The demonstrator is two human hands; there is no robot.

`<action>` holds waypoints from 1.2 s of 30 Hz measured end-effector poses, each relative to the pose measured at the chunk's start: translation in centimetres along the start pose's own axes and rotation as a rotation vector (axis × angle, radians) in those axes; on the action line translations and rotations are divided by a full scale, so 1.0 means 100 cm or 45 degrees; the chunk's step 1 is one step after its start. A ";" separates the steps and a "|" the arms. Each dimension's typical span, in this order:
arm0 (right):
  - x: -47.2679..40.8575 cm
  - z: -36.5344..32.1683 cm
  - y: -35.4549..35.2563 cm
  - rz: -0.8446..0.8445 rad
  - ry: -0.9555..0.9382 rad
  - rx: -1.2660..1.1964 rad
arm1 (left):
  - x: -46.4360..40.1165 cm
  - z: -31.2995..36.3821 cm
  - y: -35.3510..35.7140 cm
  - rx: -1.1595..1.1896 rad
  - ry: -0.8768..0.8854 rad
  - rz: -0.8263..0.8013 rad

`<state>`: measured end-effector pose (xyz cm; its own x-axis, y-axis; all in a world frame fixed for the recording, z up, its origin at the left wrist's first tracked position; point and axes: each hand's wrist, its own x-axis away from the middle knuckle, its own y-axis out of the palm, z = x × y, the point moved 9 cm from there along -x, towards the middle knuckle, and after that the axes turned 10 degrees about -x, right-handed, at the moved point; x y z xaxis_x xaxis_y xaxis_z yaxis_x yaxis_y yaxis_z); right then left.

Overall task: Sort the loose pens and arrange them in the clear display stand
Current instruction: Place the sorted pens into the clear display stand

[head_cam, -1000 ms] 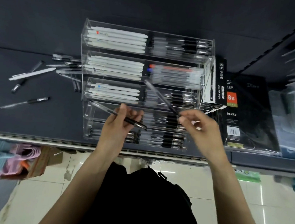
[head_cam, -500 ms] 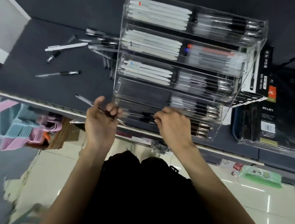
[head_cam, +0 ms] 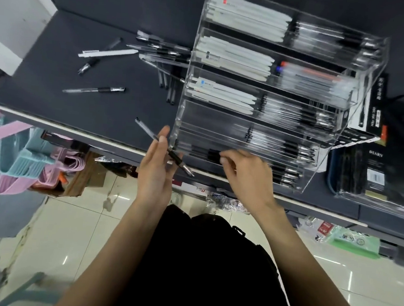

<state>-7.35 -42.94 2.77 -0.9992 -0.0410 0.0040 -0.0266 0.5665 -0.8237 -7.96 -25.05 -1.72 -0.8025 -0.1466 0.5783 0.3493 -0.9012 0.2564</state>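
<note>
Pens going into the stand (head_cam: pixel 269 97) at the shelf's front edge.
Left hand (head_cam: pixel 156 171) holds a pen (head_cam: pixel 164 148) — right hand (head_cam: pixel 245 173) pinches one in the lowest tier.

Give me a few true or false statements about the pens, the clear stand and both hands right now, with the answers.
1. The left hand holds a clear pen with a black grip. True.
2. The right hand is up at the top tier of the clear acrylic display stand. False: its fingertips are at the lowest front tier.
3. A white pen lies loose on the dark shelf, left of the stand. True.
4. The stand's left compartments are all full of black pens. False: the upper three hold white pens.
5. The stand sits on the floor. False: it stands on the dark shelf.
</note>
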 end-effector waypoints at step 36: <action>-0.025 0.001 0.041 -0.158 -0.161 0.787 | -0.008 -0.006 -0.032 -0.981 0.161 0.166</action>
<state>-4.91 -40.60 -0.70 -0.9774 -0.1938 0.0845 -0.0810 -0.0258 -0.9964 -8.69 -22.33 -3.50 -0.8434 -0.2737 0.4623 0.0481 -0.8955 -0.4425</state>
